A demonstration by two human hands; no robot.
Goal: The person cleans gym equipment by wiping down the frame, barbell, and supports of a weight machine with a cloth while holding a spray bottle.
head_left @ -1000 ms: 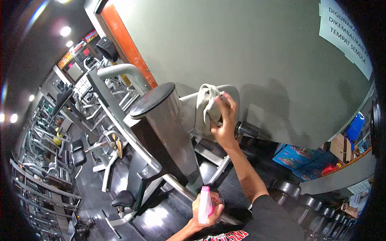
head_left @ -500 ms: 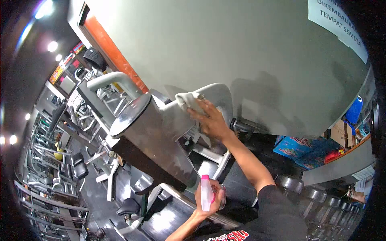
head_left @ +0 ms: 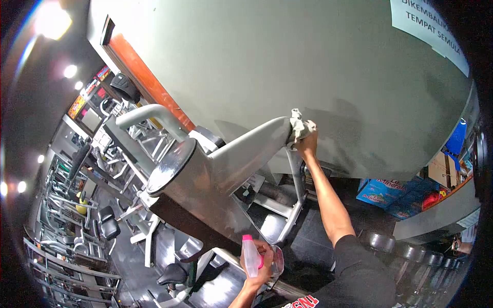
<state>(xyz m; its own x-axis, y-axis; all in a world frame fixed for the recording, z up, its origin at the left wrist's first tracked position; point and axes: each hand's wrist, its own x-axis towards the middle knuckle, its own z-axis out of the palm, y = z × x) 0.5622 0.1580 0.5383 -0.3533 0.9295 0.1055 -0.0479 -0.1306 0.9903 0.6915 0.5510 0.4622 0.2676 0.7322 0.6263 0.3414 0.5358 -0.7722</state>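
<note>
My right hand (head_left: 307, 142) is closed round a light grey cloth (head_left: 298, 126), which touches the far end of the machine's grey frame tube (head_left: 251, 149). Lower down, my left hand (head_left: 261, 267) grips a spray bottle with a pink and clear head (head_left: 251, 256); its clear body shows beside the fingers. Between my hands and the orange strip stands the machine's tall grey housing (head_left: 192, 179) with a round dark cap (head_left: 172, 165).
Behind the machine is a grey wall (head_left: 287, 56) with a paper sign (head_left: 429, 28). Blue cartons (head_left: 382, 192) and a row of dumbbells (head_left: 411, 252) are at the right. Gym machines (head_left: 77, 236) fill the left, with a black seat (head_left: 172, 274) nearer.
My right hand and the cloth have moved across the grey tube to its far right end. My left hand still holds the bottle, now slightly lower, and the view has shifted.
</note>
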